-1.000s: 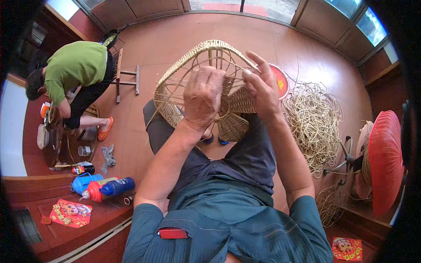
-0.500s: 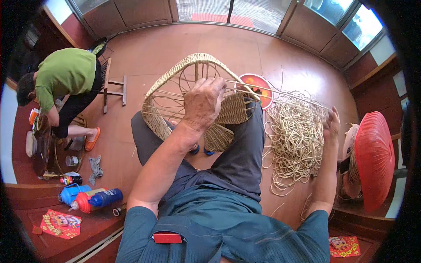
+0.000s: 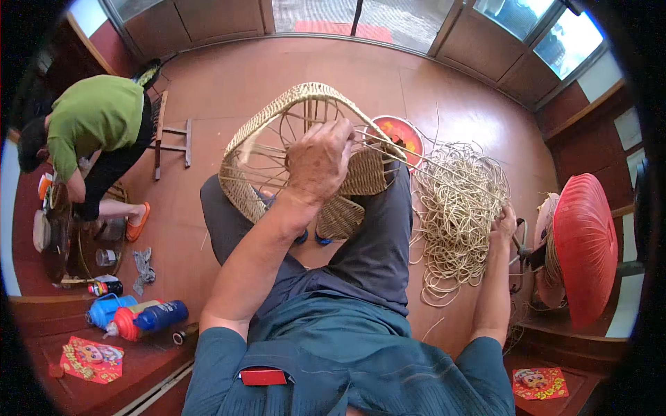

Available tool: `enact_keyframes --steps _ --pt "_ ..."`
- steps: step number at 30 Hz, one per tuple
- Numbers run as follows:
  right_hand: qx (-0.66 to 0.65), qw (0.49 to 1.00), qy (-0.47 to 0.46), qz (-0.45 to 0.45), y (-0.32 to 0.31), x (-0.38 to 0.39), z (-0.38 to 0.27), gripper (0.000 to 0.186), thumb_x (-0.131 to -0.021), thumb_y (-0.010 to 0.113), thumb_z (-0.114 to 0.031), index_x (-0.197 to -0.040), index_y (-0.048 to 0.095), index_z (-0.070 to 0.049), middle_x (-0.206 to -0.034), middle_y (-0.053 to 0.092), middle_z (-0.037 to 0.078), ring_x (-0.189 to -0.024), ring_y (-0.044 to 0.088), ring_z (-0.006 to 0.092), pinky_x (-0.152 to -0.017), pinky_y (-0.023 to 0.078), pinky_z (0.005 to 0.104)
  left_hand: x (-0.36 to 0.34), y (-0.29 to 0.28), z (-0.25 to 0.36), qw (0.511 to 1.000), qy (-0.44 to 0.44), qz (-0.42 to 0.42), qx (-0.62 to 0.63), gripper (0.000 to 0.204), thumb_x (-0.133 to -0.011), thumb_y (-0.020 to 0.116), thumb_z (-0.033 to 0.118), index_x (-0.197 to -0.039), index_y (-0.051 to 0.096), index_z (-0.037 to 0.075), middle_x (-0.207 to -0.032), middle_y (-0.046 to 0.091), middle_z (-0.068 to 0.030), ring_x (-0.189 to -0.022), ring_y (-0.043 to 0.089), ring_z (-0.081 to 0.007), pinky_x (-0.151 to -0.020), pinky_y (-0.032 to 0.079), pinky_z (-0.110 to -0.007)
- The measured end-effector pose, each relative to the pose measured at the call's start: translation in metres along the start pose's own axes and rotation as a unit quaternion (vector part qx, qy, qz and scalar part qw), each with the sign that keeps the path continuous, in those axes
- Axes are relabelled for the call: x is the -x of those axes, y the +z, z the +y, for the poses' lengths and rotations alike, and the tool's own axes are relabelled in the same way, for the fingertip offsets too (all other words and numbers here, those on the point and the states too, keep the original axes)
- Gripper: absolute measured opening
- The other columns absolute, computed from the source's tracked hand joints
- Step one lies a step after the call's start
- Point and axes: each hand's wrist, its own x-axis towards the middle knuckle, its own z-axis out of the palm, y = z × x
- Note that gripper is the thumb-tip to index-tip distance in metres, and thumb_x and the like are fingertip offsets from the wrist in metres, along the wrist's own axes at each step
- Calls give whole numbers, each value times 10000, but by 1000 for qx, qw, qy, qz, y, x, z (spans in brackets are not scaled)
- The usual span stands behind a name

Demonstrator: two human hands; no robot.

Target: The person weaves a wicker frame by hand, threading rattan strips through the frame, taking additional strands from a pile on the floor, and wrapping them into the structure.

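Observation:
A half-woven pale cord piece (image 3: 253, 119), with a braided rim, open spokes and dense woven panels (image 3: 362, 177), rests across my thighs. My left hand (image 3: 319, 156) is closed on cords at its middle, fingertips curled; the exact grip is partly hidden. A taut cord (image 3: 433, 166) runs from there to my right hand (image 3: 504, 223), which is out to the right, fingers bent around the cord beside a large loose heap of cord (image 3: 454, 256).
A red round tub (image 3: 406, 135) stands behind the piece. Left: a person in green (image 3: 97, 114) bending over, a wooden stool (image 3: 177, 139), flasks (image 3: 159, 315). Right: a red cushioned seat (image 3: 583, 249). Glass doors (image 3: 333, 24) stand at the back.
My right hand has moved from the piece out to the right and lower, drawing the cord along. My left hand stays at the piece. The view has shifted slightly.

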Motion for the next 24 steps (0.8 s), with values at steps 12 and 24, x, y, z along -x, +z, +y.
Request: enact_keyframes --steps 12,24 --pt "-97 964 179 174 -246 -37 45 328 -1162 388 -345 -1154 636 -130 -910 691 53 -568 544 126 -419 348 233 -2 6 -3 999 9 36 -18 193 -941 751 131 -1080 619 110 -892 719 -74 -864 749 -286 -727 598 -456" --pt "130 919 141 -343 -106 -12 54 298 -1082 674 -276 -1278 660 -52 -1150 734 120 -960 693 216 -767 579 392 -13 24 12 996 -53 50 -52 350 -914 731 90 -1179 503 61 -959 685 -130 -856 769 -373 -699 617 -502"
